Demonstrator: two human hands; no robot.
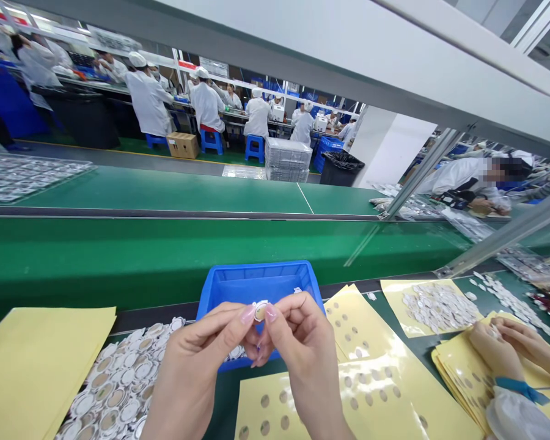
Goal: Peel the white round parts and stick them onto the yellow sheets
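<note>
Between the fingertips of both hands is a small round white-rimmed part (260, 310) with a tan, shiny face. My left hand (201, 360) pinches its left edge, and my right hand (305, 354) pinches the right edge. Behind and below them stands a blue plastic bin (256, 272), with a few white pieces visible inside. Left of my left hand spreads a pile of round white-rimmed parts (123, 379). Under my right hand lies a yellow sheet (376, 409) carrying rows of round greyish stickers (348, 382).
A stack of yellow sheets (50, 366) lies at the left. At the right, a co-worker's hands (499, 345) work over more yellow sheets, near a heap of white parts (435, 305). A green conveyor belt (187, 192) runs across ahead, below a metal beam (302, 49).
</note>
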